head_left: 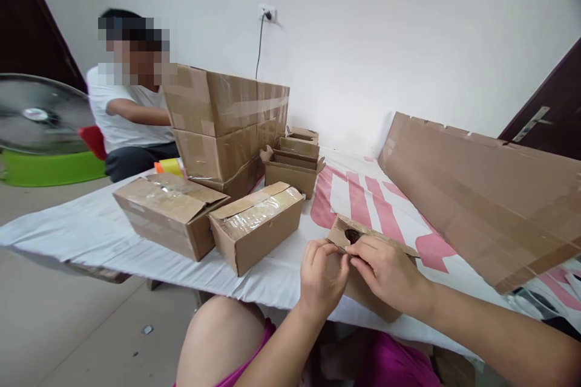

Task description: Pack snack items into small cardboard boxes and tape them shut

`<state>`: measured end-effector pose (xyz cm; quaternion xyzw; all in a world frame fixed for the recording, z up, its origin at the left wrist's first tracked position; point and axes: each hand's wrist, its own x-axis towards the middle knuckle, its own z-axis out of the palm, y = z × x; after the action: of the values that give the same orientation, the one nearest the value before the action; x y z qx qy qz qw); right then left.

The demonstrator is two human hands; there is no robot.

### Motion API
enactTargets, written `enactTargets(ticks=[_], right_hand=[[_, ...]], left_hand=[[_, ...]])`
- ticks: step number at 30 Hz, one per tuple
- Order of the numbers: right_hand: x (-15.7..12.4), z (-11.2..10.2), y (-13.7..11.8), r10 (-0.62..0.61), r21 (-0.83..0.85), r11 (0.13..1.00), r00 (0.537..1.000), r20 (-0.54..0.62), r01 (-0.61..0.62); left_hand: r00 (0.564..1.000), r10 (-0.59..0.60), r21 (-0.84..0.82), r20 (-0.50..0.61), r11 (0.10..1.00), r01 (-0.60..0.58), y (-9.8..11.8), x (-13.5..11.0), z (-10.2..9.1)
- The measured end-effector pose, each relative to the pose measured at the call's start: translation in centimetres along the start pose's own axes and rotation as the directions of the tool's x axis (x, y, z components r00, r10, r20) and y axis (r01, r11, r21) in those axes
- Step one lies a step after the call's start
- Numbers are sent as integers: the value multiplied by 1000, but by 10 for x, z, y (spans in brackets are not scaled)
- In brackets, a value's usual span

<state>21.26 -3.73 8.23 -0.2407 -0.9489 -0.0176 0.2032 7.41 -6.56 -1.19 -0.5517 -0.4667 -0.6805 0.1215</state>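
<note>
While both of the person's hands meet over it, a cardboard box (373,302) sits at the near edge of the cloth-covered worktop (82,222), a dark hole showing in its top. The fingers of the left hand (323,275) and the right hand (385,269) are bent nearly closed at the box's upper edge; whether they pinch the cardboard, I cannot tell. To the left lie two taped boxes (261,230), near an open box (293,178) and stacked boxes (236,106).
</note>
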Motion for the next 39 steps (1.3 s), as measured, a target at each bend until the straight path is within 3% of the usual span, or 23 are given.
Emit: enactTargets(ticks=[5, 15, 23, 31, 39], right_hand=[[0, 1, -1, -27, -30, 999, 1000, 5, 27], [1, 5, -3, 29, -2, 1000, 1000, -11, -29], [-1, 10, -8, -55, -121, 991, 998, -28, 51], [-1, 15, -9, -116, -200, 973, 993, -12, 111], [3, 9, -8, -71, -125, 990, 997, -16, 69]], left_hand=[[1000, 14, 17, -12, 1000, -13, 1, 0, 2], [996, -88, -43, 3, 995, 89, 1, -1, 4], [989, -145, -13, -41, 989, 144, 6, -8, 11], [956, -292, -209, 28, 933, 291, 7, -1, 7], [949, -316, -256, -6, 918, 304, 0, 1, 5]])
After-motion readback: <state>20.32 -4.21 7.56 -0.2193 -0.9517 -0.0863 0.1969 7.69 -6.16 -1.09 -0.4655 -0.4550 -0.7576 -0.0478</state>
